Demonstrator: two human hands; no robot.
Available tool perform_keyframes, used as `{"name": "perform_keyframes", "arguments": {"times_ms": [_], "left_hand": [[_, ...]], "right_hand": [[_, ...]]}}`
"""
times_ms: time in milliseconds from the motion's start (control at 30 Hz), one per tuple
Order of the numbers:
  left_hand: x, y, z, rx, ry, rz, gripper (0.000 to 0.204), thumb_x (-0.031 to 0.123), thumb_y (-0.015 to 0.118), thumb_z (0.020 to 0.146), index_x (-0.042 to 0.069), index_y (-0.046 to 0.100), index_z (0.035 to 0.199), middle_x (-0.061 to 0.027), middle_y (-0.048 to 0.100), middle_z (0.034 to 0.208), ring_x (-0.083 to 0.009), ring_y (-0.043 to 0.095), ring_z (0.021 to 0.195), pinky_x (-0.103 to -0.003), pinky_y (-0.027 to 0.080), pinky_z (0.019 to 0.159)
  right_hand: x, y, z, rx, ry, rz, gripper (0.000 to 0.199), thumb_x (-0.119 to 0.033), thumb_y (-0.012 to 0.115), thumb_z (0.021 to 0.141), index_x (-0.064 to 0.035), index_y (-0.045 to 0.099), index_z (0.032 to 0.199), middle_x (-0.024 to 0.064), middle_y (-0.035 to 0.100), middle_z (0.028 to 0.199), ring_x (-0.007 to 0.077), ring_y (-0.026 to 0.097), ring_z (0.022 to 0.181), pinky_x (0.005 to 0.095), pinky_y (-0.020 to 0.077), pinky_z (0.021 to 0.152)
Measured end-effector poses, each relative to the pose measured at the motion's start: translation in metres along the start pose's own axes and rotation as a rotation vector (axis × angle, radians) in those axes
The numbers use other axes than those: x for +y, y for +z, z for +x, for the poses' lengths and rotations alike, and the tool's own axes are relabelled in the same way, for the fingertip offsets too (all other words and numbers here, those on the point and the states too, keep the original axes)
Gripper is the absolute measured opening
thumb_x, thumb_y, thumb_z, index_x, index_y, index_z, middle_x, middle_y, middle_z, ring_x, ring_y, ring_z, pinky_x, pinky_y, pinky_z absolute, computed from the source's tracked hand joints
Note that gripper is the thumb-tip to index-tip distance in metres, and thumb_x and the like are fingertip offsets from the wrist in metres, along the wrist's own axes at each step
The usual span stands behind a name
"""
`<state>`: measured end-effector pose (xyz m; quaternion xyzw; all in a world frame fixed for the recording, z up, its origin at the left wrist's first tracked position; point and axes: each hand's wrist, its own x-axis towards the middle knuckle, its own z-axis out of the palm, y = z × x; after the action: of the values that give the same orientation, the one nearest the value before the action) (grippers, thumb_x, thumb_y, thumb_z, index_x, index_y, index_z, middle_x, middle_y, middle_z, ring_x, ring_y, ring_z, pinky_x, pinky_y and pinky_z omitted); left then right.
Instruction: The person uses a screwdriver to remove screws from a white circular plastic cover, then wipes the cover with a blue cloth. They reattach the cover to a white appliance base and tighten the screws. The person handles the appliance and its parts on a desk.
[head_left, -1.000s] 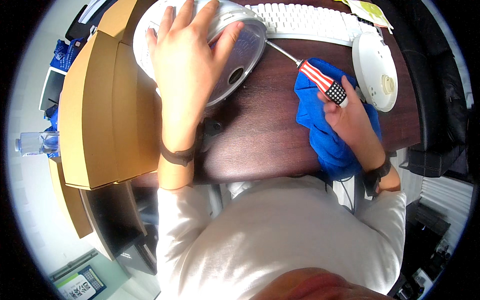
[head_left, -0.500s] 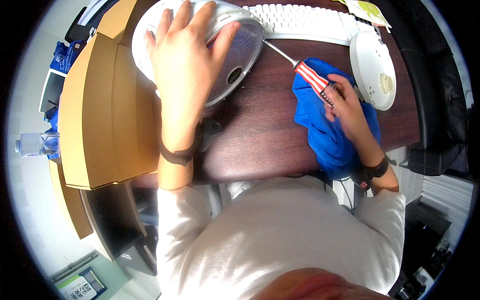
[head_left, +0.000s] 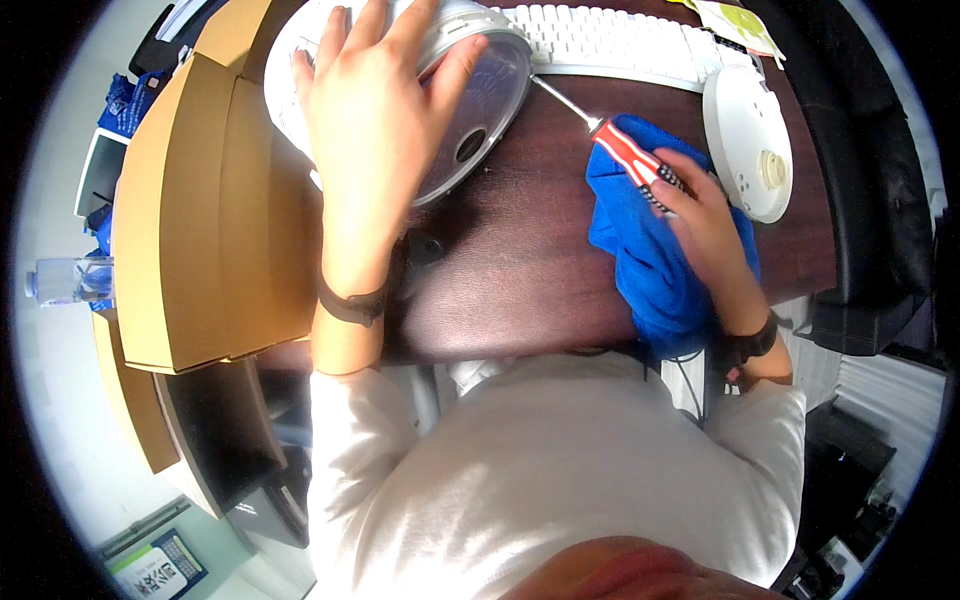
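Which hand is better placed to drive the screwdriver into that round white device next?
Right. The right hand already grips the red-handled screwdriver, its shaft tip pointing at the edge of the round white device. The left hand lies flat on top of the device, apparently steadying it.

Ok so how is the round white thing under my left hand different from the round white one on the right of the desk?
The domed device under the left hand is larger, with a grey see-through half and a dark hole; the disc is smaller, flat and plain white with a small hub. The device is pressed down by the left hand, with the screwdriver tip at its edge; the disc lies untouched beside the right hand. Both are round, white and on the dark desk.
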<state>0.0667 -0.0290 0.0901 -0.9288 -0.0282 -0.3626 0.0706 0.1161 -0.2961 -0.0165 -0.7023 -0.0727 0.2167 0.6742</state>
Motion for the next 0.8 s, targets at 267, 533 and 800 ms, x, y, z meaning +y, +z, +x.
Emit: {"name": "perform_keyframes", "arguments": {"times_ms": [267,533,800], "left_hand": [[-0.002,0.003,-0.001,0.022,0.008,0.042,0.045,0.047,0.061,0.080,0.013,0.065,0.110,-0.0154,0.058,0.118,-0.0366,0.051,0.115,-0.051,0.035,0.096],[-0.003,0.003,-0.002,0.021,-0.002,0.027,0.044,0.047,0.062,0.080,0.013,0.065,0.109,-0.0152,0.058,0.118,-0.0374,0.051,0.114,-0.052,0.036,0.096],[-0.002,0.002,-0.002,0.024,0.013,0.049,0.044,0.046,0.062,0.080,0.013,0.065,0.109,-0.0152,0.059,0.118,-0.0371,0.051,0.113,-0.051,0.036,0.095]], "right_hand": [[0.013,-0.010,0.010,-0.164,0.089,0.240,0.029,-0.024,0.056,0.090,0.0021,0.055,0.103,0.0144,0.060,0.098,0.0211,0.059,0.087,0.0300,0.0488,0.076],[0.000,-0.026,0.025,-0.329,0.435,0.545,0.034,-0.026,0.045,0.095,0.0032,0.047,0.112,0.0138,0.057,0.095,0.0141,0.051,0.058,0.0243,0.0397,0.048],[-0.005,-0.003,0.004,0.087,-0.459,-0.481,0.030,-0.015,0.059,0.087,-0.0001,0.049,0.111,0.0140,0.053,0.101,0.0221,0.053,0.089,0.0333,0.0414,0.079]]}}
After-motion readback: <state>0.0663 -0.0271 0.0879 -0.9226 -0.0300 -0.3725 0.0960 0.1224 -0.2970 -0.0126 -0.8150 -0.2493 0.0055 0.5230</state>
